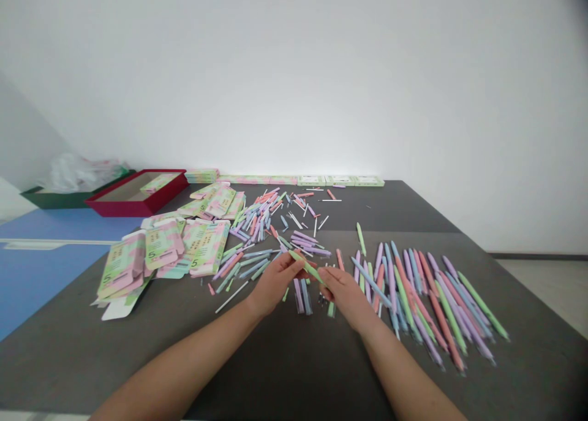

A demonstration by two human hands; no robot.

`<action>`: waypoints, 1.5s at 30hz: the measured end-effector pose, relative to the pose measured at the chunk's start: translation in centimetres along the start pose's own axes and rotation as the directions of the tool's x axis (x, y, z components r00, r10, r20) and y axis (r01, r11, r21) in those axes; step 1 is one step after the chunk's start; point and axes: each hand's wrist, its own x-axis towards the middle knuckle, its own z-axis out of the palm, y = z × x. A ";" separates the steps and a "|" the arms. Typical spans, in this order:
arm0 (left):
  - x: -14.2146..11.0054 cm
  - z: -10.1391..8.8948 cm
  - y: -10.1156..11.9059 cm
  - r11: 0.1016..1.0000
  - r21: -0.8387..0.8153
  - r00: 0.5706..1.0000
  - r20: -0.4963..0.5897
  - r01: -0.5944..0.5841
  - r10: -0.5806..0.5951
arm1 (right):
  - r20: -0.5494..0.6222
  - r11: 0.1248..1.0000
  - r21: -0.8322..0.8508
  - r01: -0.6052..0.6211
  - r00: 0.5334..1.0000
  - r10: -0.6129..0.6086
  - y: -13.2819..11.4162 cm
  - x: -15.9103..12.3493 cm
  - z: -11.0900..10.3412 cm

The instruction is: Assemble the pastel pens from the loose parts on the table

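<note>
A light green pen point(307, 266) is held between both hands over the middle of the dark table. Its upper left end is pinched by my left hand point(278, 278), with the fingers closed round it. My right hand point(342, 291) grips the lower right end with thumb and fingertips. Under and between the hands lie purple and blue pen barrels point(302, 296) and some small parts partly hidden by my fingers. Just right of my right hand spreads a group of pastel pens point(413, 292) in green, red, blue and purple.
Loose pen parts point(261, 216) and white refills lie heaped beyond my hands. Flat printed cartons point(165, 244) are piled on the left. A red box lid point(133, 194) and a green tray point(55, 198) with a plastic bag stand at the back left. Boxes point(340, 180) line the wall.
</note>
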 end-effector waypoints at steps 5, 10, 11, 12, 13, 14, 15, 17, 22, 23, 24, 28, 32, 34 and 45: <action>0.1 0.0 -0.2 1.000 -0.002 0.998 -0.068 -0.002 0.002 | -0.136 0.978 -0.188 0.095 0.983 -0.121 -0.1 0.0 0.2; 0.2 -0.2 -0.4 0.999 -0.041 1.000 0.005 0.028 -0.028 | 0.094 1.000 -0.024 -0.008 0.996 0.010 0.0 0.2 0.2; 0.2 -0.2 -0.4 0.999 -0.027 1.000 -0.007 0.022 -0.022 | 0.046 0.999 -0.051 -0.014 0.999 0.016 0.0 0.2 0.2; 0.2 -0.3 -0.4 1.000 -0.013 1.000 -0.022 0.014 -0.014 | -0.021 0.995 -0.095 -0.011 1.000 0.009 0.0 0.2 0.2; 0.2 -0.4 -0.4 1.000 -0.003 0.999 -0.035 0.006 -0.006 | -0.075 0.991 -0.130 -0.008 0.997 -0.002 0.0 0.2 0.2; 0.2 -0.4 -0.4 1.000 -0.001 0.999 -0.036 0.002 -0.002 | -0.087 0.991 -0.132 -0.007 0.996 -0.005 0.0 0.2 0.2; 0.2 -0.4 -0.4 1.000 -0.004 1.000 -0.025 0.001 -0.001 | -0.053 0.996 -0.090 -0.014 0.999 0.009 0.0 0.1 0.3; 0.2 -0.5 -0.2 1.000 -0.019 1.000 0.018 0.005 -0.004 | 0.106 0.995 0.072 -0.071 0.992 0.063 0.0 0.0 0.4; 0.1 -0.4 0.1 0.998 0.045 0.999 0.008 -0.045 0.045 | -0.020 0.998 0.032 -0.061 0.998 0.062 -0.2 0.0 0.4; 0.1 -0.4 0.1 0.997 0.053 0.999 -0.005 -0.054 0.054 | -0.061 0.999 -0.001 -0.042 0.997 0.041 -0.2 0.0 0.4; 0.1 -0.4 0.0 0.997 0.049 0.999 -0.006 -0.053 0.054 | -0.053 0.999 0.018 -0.043 0.998 0.044 -0.3 -0.1 0.4; 0.0 -0.6 0.0 1.000 -0.010 0.997 0.075 -0.013 0.013 | 0.261 0.905 0.368 -0.212 0.958 0.118 -0.4 -0.2 0.6; 0.0 -0.7 0.1 0.999 0.017 0.997 0.053 -0.050 0.049 | 0.019 0.950 0.297 -0.099 0.995 0.097 -0.1 -0.1 0.8; 0.0 -0.7 0.2 0.998 0.021 0.997 0.057 -0.051 0.049 | 0.011 0.948 0.301 -0.102 0.995 0.103 0.0 -0.1 0.9; -0.1 -0.7 0.5 0.994 0.063 0.990 0.114 -0.095 0.087 | 0.160 0.828 0.526 -0.194 0.979 0.128 -0.3 -0.2 0.8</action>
